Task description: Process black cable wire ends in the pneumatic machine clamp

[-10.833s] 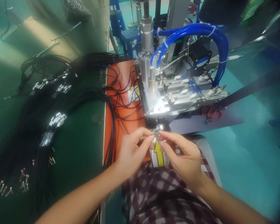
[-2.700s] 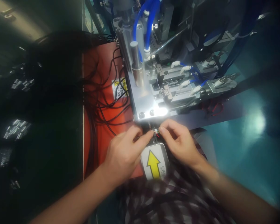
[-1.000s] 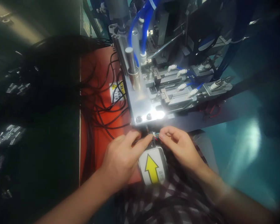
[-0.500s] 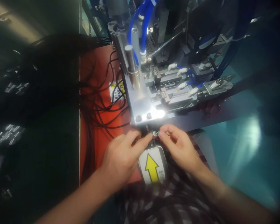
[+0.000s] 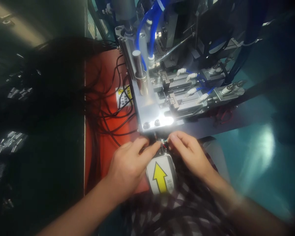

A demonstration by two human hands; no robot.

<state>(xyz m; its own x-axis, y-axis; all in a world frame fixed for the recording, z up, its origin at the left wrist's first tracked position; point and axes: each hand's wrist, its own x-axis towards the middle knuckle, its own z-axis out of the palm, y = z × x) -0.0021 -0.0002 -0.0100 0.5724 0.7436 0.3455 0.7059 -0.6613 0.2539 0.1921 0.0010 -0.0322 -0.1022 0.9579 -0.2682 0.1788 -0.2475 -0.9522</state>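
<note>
Small thin wires (image 5: 165, 145), red and greenish, show between my hands at the front edge of a metal machine (image 5: 152, 113). My left hand (image 5: 131, 160) has its thumb and fingers closed at a small pale part (image 5: 162, 141) beside the wires; the grip itself is partly hidden. My right hand (image 5: 188, 150) pinches the wire ends from the right, fingertips close to my left thumb. Just below them sits a white plate with a yellow arrow (image 5: 160, 177).
Black cables (image 5: 105, 114) run over the red base (image 5: 108, 75) at the left, near a warning label (image 5: 124, 96). Blue air tubes (image 5: 152, 36) and metal cylinders (image 5: 186, 98) stand behind my hands. Clear small parts (image 5: 12, 142) lie far left.
My right hand has shifted very slightly to the right, and the red wire shows a little more. My left hand stays in nearly the same place.
</note>
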